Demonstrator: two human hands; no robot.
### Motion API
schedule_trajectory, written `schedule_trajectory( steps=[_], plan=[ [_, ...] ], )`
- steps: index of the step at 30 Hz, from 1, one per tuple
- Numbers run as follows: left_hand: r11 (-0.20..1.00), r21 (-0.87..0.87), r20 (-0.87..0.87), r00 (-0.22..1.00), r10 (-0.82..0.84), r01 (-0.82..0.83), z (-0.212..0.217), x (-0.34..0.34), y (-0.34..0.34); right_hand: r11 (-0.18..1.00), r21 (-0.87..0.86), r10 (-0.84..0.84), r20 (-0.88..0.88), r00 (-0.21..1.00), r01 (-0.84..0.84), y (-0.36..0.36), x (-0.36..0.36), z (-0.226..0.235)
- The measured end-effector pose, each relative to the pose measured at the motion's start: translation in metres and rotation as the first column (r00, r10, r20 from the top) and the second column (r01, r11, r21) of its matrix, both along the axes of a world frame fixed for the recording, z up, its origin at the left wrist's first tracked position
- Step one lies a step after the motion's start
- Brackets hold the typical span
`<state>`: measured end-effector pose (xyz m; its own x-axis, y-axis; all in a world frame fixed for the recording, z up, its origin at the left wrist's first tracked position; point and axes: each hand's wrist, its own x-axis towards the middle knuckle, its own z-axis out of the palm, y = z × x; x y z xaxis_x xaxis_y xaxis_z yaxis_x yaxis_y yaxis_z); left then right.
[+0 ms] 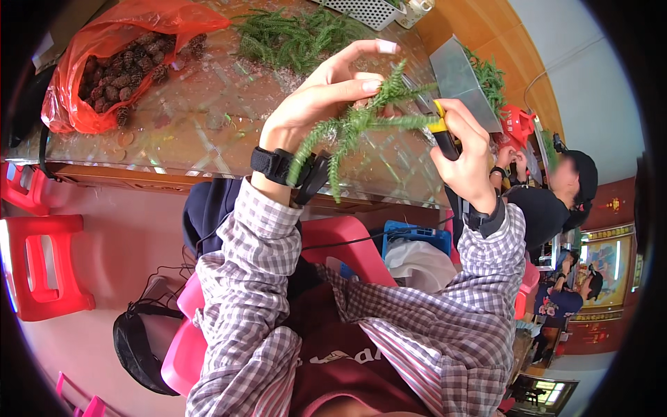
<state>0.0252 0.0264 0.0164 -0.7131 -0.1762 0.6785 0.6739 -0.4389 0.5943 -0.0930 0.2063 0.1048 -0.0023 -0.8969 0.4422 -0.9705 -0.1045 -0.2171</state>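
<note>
1. Gripping a spiky green artificial evergreen sprig [353,124], the left hand [326,90] has thumb and fingers bent inward around its hub, index finger raised, its tip wrapped in white. The sprig hangs above the table edge, between the hands.
2. The right hand [467,153] is curled around the handles of a yellow-and-black hand tool [447,144], probably pliers; its working end is too obscured to tell whether it bites on anything.
3. Progress looks partial: several fronds already spread from one hub, but whether they are fastened cannot be told.
4. Plenty appears left: a heap of loose evergreen sprigs [295,42] lies on the glass-topped table [208,125], and pinecones [118,83] fill a red plastic bag [66,90], none visibly attached to the held piece.
5. Farther off are a grey bin [455,75] with more greenery, a white perforated basket [368,12] and a co-worker's hands [511,160].
6. Drooping fronds cover part of the left wrist; fingers hide the hub. Small scraps litter the tabletop.
</note>
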Motion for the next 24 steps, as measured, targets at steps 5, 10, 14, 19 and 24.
schedule_trajectory(
  steps=[5,10,14,19,24],
  plan=[
    [0.984,0.101,0.135,0.982,0.135,-0.149,0.01,0.001,0.005,0.998,-0.063,-0.006,-0.034,0.999,0.004,-0.003,-0.004,0.0],
    [0.346,-0.32,-0.055,0.382,0.923,-0.882,0.026,0.01,0.017,0.996,-0.045,-0.076,-0.034,0.997,0.074,-0.003,-0.01,-0.003],
    [-0.001,-0.558,-0.237,0.158,0.958,-0.83,0.047,0.026,0.015,0.993,0.01,-0.119,-0.014,0.993,0.119,-0.001,-0.01,-0.001],
    [0.418,-0.342,-0.308,0.521,0.796,-0.842,0.02,0.009,-0.012,0.993,0.03,-0.116,0.006,0.993,0.115,0.0,-0.005,0.001],
    [0.301,-0.142,-0.594,0.324,0.736,-0.943,0.016,0.002,-0.011,0.995,-0.013,-0.102,-0.048,0.994,0.102,0.001,-0.005,0.001]
  ],
)
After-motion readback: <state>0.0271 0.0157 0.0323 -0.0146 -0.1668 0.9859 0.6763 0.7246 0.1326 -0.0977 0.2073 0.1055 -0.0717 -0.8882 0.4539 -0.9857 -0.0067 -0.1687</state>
